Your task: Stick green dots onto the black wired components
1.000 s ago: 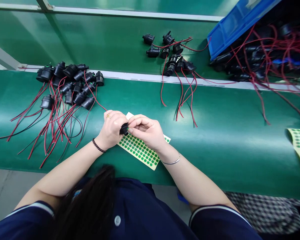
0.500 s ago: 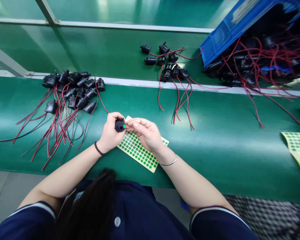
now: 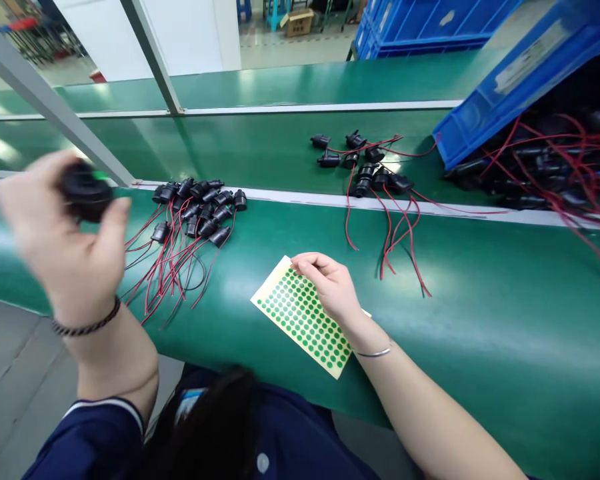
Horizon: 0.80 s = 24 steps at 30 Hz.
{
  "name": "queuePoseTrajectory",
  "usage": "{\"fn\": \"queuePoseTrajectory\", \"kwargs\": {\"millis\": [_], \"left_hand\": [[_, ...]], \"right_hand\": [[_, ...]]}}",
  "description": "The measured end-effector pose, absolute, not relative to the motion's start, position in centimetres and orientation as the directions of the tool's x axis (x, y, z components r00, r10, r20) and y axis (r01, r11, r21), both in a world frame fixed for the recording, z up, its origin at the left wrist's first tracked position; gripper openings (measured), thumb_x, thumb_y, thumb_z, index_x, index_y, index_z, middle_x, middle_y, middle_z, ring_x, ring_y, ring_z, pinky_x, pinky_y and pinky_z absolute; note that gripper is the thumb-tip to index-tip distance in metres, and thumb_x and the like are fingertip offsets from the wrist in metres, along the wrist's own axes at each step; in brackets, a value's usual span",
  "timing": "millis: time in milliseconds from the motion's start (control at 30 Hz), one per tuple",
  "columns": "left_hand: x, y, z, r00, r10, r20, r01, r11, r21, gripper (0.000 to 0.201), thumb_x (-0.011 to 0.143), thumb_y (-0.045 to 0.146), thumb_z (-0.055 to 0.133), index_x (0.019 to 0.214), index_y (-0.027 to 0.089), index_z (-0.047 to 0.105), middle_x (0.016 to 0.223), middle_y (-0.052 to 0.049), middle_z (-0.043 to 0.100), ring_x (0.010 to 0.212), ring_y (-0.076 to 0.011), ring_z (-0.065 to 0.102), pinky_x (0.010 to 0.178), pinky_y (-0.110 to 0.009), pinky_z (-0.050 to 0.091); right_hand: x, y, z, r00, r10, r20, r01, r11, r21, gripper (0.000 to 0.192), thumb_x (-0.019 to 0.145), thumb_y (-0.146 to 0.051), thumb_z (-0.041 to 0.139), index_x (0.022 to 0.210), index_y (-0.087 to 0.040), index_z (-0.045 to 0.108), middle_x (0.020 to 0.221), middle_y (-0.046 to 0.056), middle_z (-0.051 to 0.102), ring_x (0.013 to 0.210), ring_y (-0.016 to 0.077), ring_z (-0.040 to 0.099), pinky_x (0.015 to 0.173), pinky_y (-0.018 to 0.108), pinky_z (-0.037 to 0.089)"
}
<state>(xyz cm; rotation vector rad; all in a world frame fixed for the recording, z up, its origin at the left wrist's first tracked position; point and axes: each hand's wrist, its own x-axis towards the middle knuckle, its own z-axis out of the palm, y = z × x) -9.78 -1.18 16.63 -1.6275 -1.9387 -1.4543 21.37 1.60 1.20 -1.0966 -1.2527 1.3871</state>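
My left hand, blurred by motion, is raised at the left with its fingers wrapped round a black cylindrical part. A bright green spot shows on the top edge of that part. On the bench lies a pale yellow sheet of round green stickers. My right hand rests over the sheet's upper edge, thumb and forefinger pinched together at a row of dots. Whatever is between those fingertips is too small to make out.
A heap of similar black parts with red and dark wires lies left of the sheet. Several more parts sit along the white ledge. At the right, a tilted blue crate holds many others. A slanted grey post rises behind my left hand.
My left hand has carried the black part away from my right hand, up and to the left. My right hand has stayed by the sheet. The view has tilted up.
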Motion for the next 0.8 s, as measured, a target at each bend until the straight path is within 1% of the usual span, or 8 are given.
{"fn": "queuePoseTrajectory", "kwargs": {"millis": [67, 133, 367, 467, 533, 633, 700, 800], "left_hand": [[-10.4, 1.4, 15.2, -0.183, 0.786, 0.59, 0.942, -0.032, 0.334, 0.054, 0.066, 0.024, 0.075, 0.118, 0.018, 0.062, 0.116, -0.008, 0.063, 0.118, -0.0316, 0.054, 0.11, -0.054, 0.038], [-10.8, 4.6, 12.7, -0.194, 0.894, 0.404, 0.947, 0.062, 0.316, 0.046, 0.072, 0.024, 0.07, 0.117, 0.016, 0.061, 0.111, -0.011, 0.065, 0.107, -0.0288, 0.06, 0.1, -0.047, 0.047], [-11.3, 10.8, 6.7, -0.215, 0.947, 0.238, 0.955, 0.153, 0.253, 0.04, 0.078, 0.034, 0.065, 0.114, 0.015, 0.062, 0.111, -0.016, 0.065, 0.108, -0.0339, 0.06, 0.096, -0.048, 0.049], [-11.2, 10.7, 6.0, -0.195, 0.957, 0.215, 0.963, 0.146, 0.225, 0.048, 0.077, 0.039, 0.066, 0.118, 0.015, 0.06, 0.114, -0.018, 0.064, 0.112, -0.0386, 0.058, 0.097, -0.054, 0.048], [-10.5, 10.0, 5.9, -0.183, 0.953, 0.241, 0.961, 0.123, 0.247, 0.055, 0.077, 0.042, 0.067, 0.124, 0.015, 0.057, 0.122, -0.019, 0.06, 0.119, -0.0407, 0.055, 0.099, -0.057, 0.046], [-8.1, 8.1, 5.9, -0.103, 0.94, 0.326, 0.942, -0.013, 0.334, 0.059, 0.081, 0.041, 0.065, 0.132, 0.015, 0.052, 0.133, -0.02, 0.054, 0.128, -0.0399, 0.05, 0.106, -0.058, 0.043], [-5.8, 6.5, 5.8, 0.008, 0.932, 0.362, 0.895, -0.168, 0.412, 0.056, 0.084, 0.039, 0.063, 0.133, 0.015, 0.051, 0.135, -0.019, 0.052, 0.131, -0.0367, 0.048, 0.109, -0.055, 0.043], [-2.4, 4.1, 5.5, 0.15, 0.921, 0.358, 0.751, -0.342, 0.565, 0.049, 0.085, 0.036, 0.063, 0.129, 0.018, 0.055, 0.136, -0.016, 0.053, 0.131, -0.0319, 0.05, 0.113, -0.052, 0.042]], "right_hand": [[21.6, 1.9, 1.0, -0.152, 0.988, -0.013, -0.045, -0.02, -0.999, 0.026, 0.082, -0.045, 0.07, 0.08, -0.02, 0.072, 0.084, 0.004, 0.072, 0.078, 0.0167, 0.063, 0.079, 0.034, 0.05], [21.9, 2.3, 0.8, -0.126, 0.992, -0.007, -0.021, -0.01, -1.0, 0.026, 0.082, -0.045, 0.07, 0.081, -0.019, 0.073, 0.083, 0.004, 0.072, 0.078, 0.0169, 0.063, 0.078, 0.034, 0.05], [23.3, 3.4, 0.1, -0.022, 0.999, 0.025, 0.023, 0.026, -0.999, 0.03, 0.08, -0.048, 0.069, 0.084, -0.019, 0.072, 0.086, 0.006, 0.073, 0.081, 0.019, 0.065, 0.077, 0.034, 0.052], [24.6, 4.8, 0.4, -0.024, 0.999, 0.028, 0.181, 0.032, -0.983, 0.032, 0.083, -0.049, 0.063, 0.087, -0.018, 0.071, 0.088, 0.008, 0.073, 0.082, 0.0205, 0.067, 0.075, 0.034, 0.053], [25.8, 6.7, 0.9, -0.037, 0.998, 0.047, 0.431, 0.058, -0.9, 0.029, 0.086, -0.045, 0.059, 0.091, -0.018, 0.07, 0.092, 0.009, 0.074, 0.084, 0.0215, 0.068, 0.079, 0.035, 0.053], [27.3, 10.8, 1.7, 0.041, 0.996, 0.076, 0.841, 0.006, -0.541, 0.026, 0.09, -0.036, 0.056, 0.104, -0.018, 0.068, 0.112, 0.014, 0.072, 0.101, 0.0256, 0.067, 0.093, 0.039, 0.049], [27.8, 13.6, 1.9, 0.179, 0.984, -0.005, 0.914, -0.168, -0.37, 0.031, 0.09, -0.039, 0.058, 0.108, -0.015, 0.066, 0.117, 0.02, 0.07, 0.111, 0.0317, 0.065, 0.096, 0.044, 0.047], [27.8, 16.7, 1.9, 0.236, 0.971, -0.051, 0.908, -0.239, -0.345, 0.026, 0.088, -0.032, 0.06, 0.097, -0.008, 0.066, 0.107, 0.028, 0.071, 0.109, 0.0355, 0.066, 0.094, 0.045, 0.047]]}}
